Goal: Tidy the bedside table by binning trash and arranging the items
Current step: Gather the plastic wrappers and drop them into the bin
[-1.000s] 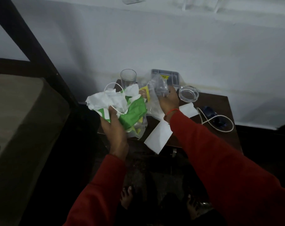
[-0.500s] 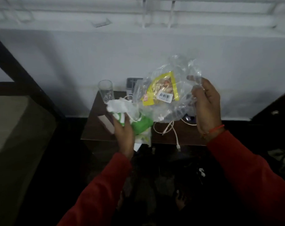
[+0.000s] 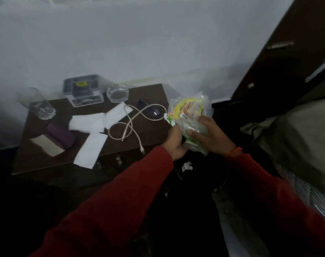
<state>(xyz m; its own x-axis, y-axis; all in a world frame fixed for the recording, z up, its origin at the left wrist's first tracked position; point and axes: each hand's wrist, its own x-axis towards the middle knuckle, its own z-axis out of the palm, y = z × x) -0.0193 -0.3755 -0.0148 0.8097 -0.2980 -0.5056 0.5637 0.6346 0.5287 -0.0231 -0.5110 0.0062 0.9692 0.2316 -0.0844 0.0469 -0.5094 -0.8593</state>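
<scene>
Both my hands clutch one crumpled bundle of trash (image 3: pixel 190 112), a clear plastic bag with a yellow label and green wrappers, held just right of the dark bedside table (image 3: pixel 150 93). My left hand (image 3: pixel 173 143) grips it from below left, and my right hand (image 3: pixel 209 133) presses on it from the right. On the table lie white paper pieces (image 3: pixel 89 123), a white charging cable (image 3: pixel 132 125), a drinking glass (image 3: pixel 37 105), a clear organiser box (image 3: pixel 83 91), a round clear dish (image 3: pixel 118 93), a purple case (image 3: pixel 60 135) and a dark rounded object (image 3: pixel 152 113).
A small white scrap (image 3: pixel 186 166) lies on the dark floor below my hands. A dark wooden door or cupboard (image 3: pixel 287 52) stands at the right, with draped grey fabric (image 3: pixel 297 138) below it. The white wall runs behind the table.
My hands have come together, bunching the plastic bag and green wrappers into one bundle. They moved to the right of the table and my view has swung right.
</scene>
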